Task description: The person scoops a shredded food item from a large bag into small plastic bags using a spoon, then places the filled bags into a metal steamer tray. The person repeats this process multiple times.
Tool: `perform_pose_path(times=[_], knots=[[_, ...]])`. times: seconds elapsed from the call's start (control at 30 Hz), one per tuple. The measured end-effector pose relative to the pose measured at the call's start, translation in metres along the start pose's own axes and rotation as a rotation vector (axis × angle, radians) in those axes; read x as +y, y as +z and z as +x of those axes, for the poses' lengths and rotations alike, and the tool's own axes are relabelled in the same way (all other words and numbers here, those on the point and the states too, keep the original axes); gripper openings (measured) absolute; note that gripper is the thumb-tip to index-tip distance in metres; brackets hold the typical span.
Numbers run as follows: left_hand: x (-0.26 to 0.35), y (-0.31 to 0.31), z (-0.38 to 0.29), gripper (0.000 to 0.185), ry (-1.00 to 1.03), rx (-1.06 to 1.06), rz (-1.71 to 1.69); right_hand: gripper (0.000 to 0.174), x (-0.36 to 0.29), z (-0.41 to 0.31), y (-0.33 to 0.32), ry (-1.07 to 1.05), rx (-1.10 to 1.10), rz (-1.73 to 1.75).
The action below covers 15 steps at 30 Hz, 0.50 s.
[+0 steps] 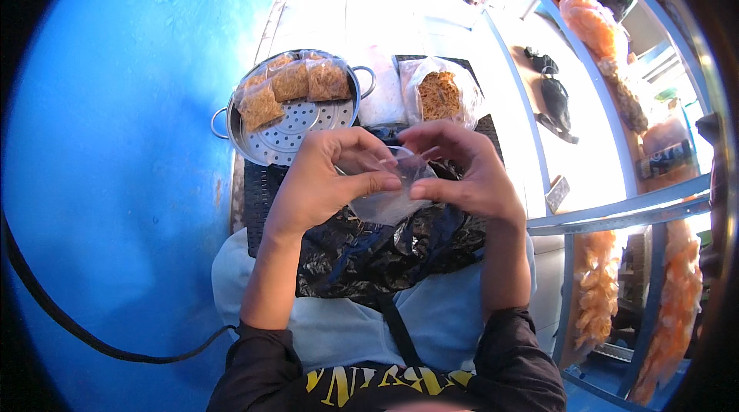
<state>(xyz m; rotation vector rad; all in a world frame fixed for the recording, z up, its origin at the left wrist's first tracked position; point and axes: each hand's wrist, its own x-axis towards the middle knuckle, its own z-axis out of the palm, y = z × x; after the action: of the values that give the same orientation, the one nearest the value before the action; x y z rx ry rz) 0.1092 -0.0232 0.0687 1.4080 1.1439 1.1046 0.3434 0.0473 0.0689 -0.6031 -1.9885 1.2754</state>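
Between my hands is a small clear plastic bag [385, 207], its mouth turned upward and spread apart. My left hand [332, 178] pinches its left side between thumb and fingers. On the opposite side, my right hand [470, 172] has its thumb against the bag and its fingers curved around the rim; the exact fingertip contact is partly hidden. A crumpled black plastic sheet [369, 262] lies below. Beyond my right hand stands an open plastic bag [413, 92] of thin, crisp orange-brown strands [440, 97].
At the left, a perforated metal steamer pan [312, 115] holds several filled clear packets [290, 82]. Translucent plastic [381, 94] lies beside it. A blue wall [127, 152] bounds the left. At the right, a metal rack [623, 210] has bagged orange snacks [594, 291].
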Motion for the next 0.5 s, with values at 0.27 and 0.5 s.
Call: perform_pose_path(times=[0.27, 0.5], knots=[[0.005, 0.01, -0.002, 0.023, 0.062, 0.115, -0.351, 0.014, -0.007, 0.002, 0.023, 0.061, 0.32, 0.279], [-0.001, 0.008, -0.002, 0.018, -0.012, 0.07, -0.17, 0.029, -0.01, 0.004, 0.024, 0.069, 0.387, 0.118]])
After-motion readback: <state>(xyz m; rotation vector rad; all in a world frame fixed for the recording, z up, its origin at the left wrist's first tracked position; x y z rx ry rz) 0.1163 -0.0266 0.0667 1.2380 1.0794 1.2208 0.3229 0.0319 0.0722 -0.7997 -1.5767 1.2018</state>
